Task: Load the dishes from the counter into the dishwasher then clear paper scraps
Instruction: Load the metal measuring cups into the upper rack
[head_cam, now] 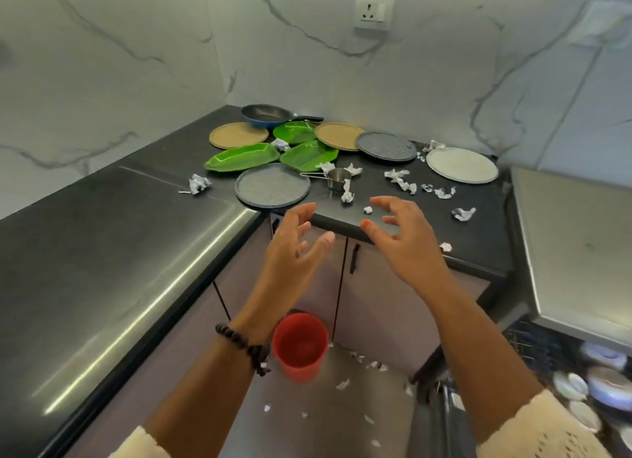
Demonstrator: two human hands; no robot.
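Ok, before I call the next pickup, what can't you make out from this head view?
- Dishwasher rack, head view: cut by the right edge and blurred, so free slots are unclear.
- Dishes in the rack: blurred, types unclear.
- Frying pan: its base is hidden by the plates in front.
- Red cup: blurred; its support is unclear.

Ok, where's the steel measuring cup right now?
In the head view the steel measuring cup sits mid-counter, just right of the near grey plate, handle pointing left, with crumpled paper scraps around it, beyond both hands.
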